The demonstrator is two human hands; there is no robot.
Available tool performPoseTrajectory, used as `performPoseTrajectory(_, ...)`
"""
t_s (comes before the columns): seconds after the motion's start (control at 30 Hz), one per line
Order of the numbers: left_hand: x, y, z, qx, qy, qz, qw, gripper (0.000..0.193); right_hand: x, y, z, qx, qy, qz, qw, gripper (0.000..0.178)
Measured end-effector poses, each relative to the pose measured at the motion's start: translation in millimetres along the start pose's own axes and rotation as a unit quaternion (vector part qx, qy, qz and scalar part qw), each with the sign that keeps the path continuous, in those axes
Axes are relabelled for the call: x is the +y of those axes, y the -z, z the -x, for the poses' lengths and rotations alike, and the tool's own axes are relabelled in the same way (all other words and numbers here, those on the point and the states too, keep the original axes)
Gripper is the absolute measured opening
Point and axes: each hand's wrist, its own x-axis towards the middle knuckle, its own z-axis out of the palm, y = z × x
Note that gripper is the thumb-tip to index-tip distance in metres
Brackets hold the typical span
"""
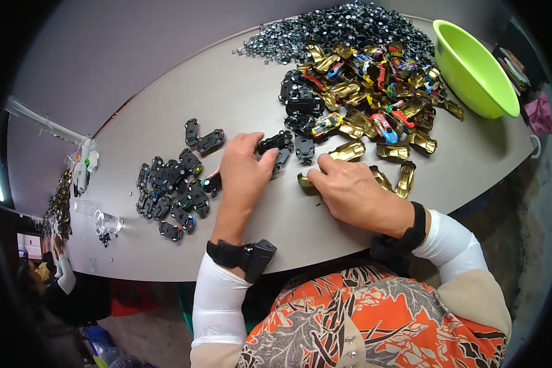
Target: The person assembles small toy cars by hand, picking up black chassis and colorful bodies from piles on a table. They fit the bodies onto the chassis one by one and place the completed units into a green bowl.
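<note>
My left hand reaches over the table, thumb and forefinger apart. Black toy car chassis with wheels lie just beyond its fingertips, and a reddish toy car shows at its outer side. My right hand is closed, its thumb and fingers pinching a shiny gold-green toy car body, mostly hidden beneath them. Right beyond that hand lies a gold toy car body. More gold bodies rest beside its knuckles.
Assembled toy cars lie wheels up in a cluster at left. Gold and coloured car bodies form a heap at the far right. Behind it are small dark metallic parts and a green basin. A clear cup and another person are at left.
</note>
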Motion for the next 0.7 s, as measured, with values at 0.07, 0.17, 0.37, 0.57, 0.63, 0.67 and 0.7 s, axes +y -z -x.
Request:
performPoseTrajectory(0.07, 3.9, -1.8, -3.8, -0.018, -0.005, -0.009, 1.000, 0.030, 1.1, 0.1, -3.5, 0.033, 0.009, -0.017, 0.999, 0.013)
performPoseTrajectory(0.17, 4.2, -2.0, -8.1, -0.028, -0.005, -0.005, 1.000, 0.031, -2.9, 10.8, -9.2, 0.011, -0.062, -0.208, 0.976, 0.023)
performPoseTrajectory(0.37, 5.5, 8.0, -9.6, 0.028, 0.108, 0.192, 0.975, 0.030, 1.3, 2.0, -17.9, -0.095, -0.080, -0.304, 0.945, 0.013)
performPoseTrajectory(0.57, 15.9, 34.3, -6.8, -0.102, 0.252, 0.567, 0.777, 0.038, 3.2, -5.0, -13.5, 0.036, -0.061, -0.146, 0.987, 0.020)
performPoseTrajectory(0.63, 11.9, 36.1, -4.1, -0.132, 0.250, 0.593, 0.754, 0.039, 4.2, -6.1, -14.5, 0.048, -0.051, -0.140, 0.988, 0.022)
performPoseTrajectory(0.67, 10.0, 37.0, -2.7, -0.141, 0.247, 0.600, 0.748, 0.037, 2.4, -4.1, -13.9, 0.032, -0.041, -0.132, 0.990, 0.023)
performPoseTrajectory(0.7, 9.2, 36.4, -3.3, -0.153, 0.242, 0.608, 0.741, 0.035, 0.8, 0.3, -12.7, 0.017, -0.035, -0.121, 0.992, 0.023)
